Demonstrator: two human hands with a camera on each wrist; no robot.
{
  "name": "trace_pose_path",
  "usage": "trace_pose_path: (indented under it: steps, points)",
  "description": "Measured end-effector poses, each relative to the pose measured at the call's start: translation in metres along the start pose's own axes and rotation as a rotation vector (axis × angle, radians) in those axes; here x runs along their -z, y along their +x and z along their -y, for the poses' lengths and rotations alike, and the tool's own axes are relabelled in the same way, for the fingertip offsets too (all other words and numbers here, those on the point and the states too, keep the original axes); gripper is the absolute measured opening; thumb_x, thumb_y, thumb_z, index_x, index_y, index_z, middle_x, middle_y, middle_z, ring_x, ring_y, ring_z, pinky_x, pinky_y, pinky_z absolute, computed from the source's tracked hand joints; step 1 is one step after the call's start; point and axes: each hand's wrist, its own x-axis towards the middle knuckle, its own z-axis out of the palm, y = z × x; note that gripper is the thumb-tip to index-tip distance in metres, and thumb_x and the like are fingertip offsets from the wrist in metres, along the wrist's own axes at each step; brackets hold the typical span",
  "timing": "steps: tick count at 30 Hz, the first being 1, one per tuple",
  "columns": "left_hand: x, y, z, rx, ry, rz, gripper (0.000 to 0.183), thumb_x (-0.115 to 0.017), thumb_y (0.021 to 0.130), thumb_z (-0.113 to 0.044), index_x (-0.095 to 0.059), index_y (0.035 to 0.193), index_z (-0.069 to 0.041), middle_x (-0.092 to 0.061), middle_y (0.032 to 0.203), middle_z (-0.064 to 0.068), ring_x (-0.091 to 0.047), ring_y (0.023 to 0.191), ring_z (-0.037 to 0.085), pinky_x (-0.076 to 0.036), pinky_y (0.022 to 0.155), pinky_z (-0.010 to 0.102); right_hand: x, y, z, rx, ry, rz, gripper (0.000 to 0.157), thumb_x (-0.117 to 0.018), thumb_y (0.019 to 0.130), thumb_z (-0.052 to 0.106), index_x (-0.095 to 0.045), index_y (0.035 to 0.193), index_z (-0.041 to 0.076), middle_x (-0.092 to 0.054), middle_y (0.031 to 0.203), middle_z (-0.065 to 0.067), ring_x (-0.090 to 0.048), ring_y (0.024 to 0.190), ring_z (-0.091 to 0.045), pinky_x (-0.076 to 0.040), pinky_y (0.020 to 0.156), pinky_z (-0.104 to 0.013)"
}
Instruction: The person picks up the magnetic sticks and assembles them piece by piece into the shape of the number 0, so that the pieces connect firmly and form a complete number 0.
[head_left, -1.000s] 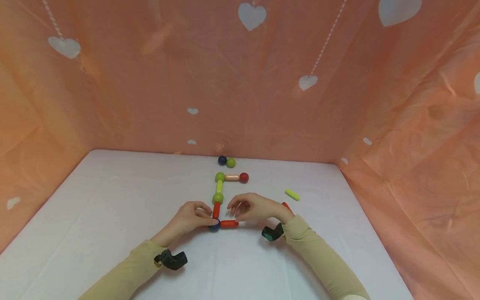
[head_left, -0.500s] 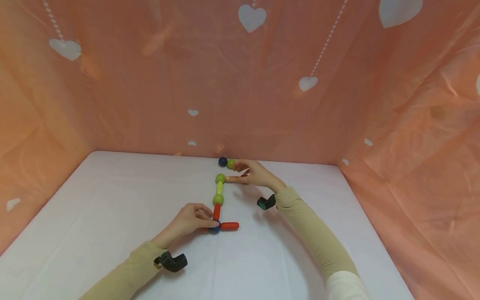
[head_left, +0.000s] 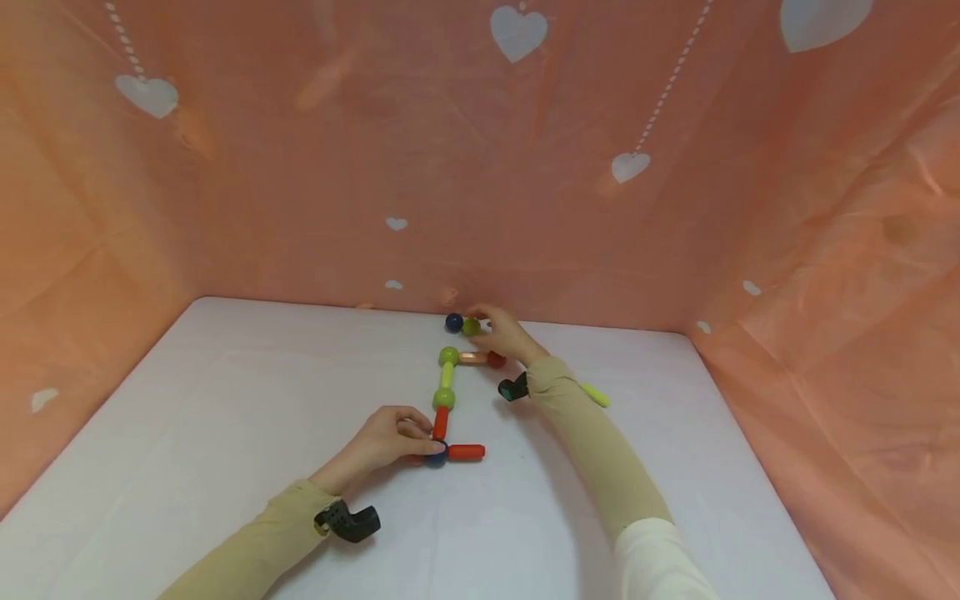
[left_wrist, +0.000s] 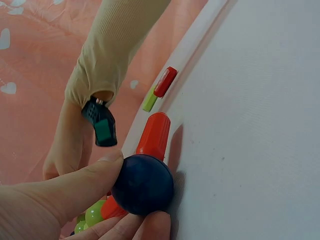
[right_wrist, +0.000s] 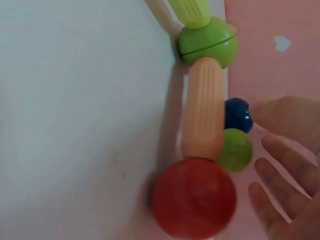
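My left hand [head_left: 384, 440] pinches a dark blue ball [left_wrist: 145, 187] between thumb and fingers at the near corner of a ball-and-rod chain. From this ball a red rod [head_left: 467, 452] points right, and another red rod [head_left: 441, 422] runs back to a green ball [head_left: 444, 398]. Beyond it come a lime rod [head_left: 447, 375], a second green ball [head_left: 448, 356], a peach rod [right_wrist: 203, 107] and a red ball [right_wrist: 194, 198]. My right hand [head_left: 506, 335] reaches over the red ball, its fingers spread beside a loose green ball [right_wrist: 235, 151].
A loose navy ball [head_left: 453, 322] sits left of the loose green one, near the table's back edge. A lime rod [head_left: 596, 394] lies to the right, partly behind the right forearm. The left wrist view shows a loose red rod [left_wrist: 166, 81] near it. Orange cloth [head_left: 337, 183] encloses the white table.
My right hand has moved from the near red rod back past the peach rod to the loose green ball. My left hand keeps hold of the blue ball.
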Motion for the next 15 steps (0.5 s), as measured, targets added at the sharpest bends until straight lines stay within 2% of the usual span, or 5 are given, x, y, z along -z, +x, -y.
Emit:
trace_pose_path:
  steps: [7,12,15]
  points:
    - [-0.001,0.0,0.0,-0.03,0.012,0.004,0.038,-0.083,0.075,-0.019,-0.063,0.101,0.001,-0.071,0.082,0.007,-0.065,0.069,0.017,-0.055,0.063,0.03,-0.007,0.003,-0.007,-0.051,0.006,-0.041,0.042,-0.069,0.084,-0.004,-0.057,0.124,-0.003,-0.057,0.124,-0.016,-0.049,0.119,-0.03,-0.039,0.103,-0.041]
    - [0.0,0.0,0.0,-0.028,0.043,-0.015,0.037,-0.083,0.074,-0.02,-0.064,0.099,0.0,-0.071,0.081,0.005,-0.064,0.07,0.016,-0.052,0.064,0.029,-0.013,0.004,-0.01,-0.044,0.005,-0.056,0.038,-0.068,0.083,-0.005,-0.059,0.12,-0.004,-0.058,0.12,-0.017,-0.053,0.114,-0.031,-0.044,0.098,-0.039]
    - [0.0,0.0,0.0,-0.026,0.056,-0.022,0.037,-0.084,0.074,-0.02,-0.064,0.099,-0.001,-0.071,0.08,0.004,-0.064,0.07,0.015,-0.051,0.064,0.029,-0.016,0.002,-0.012,-0.071,0.016,-0.05,0.037,-0.068,0.084,-0.005,-0.06,0.119,-0.003,-0.059,0.119,-0.015,-0.055,0.11,-0.028,-0.046,0.095,-0.037]
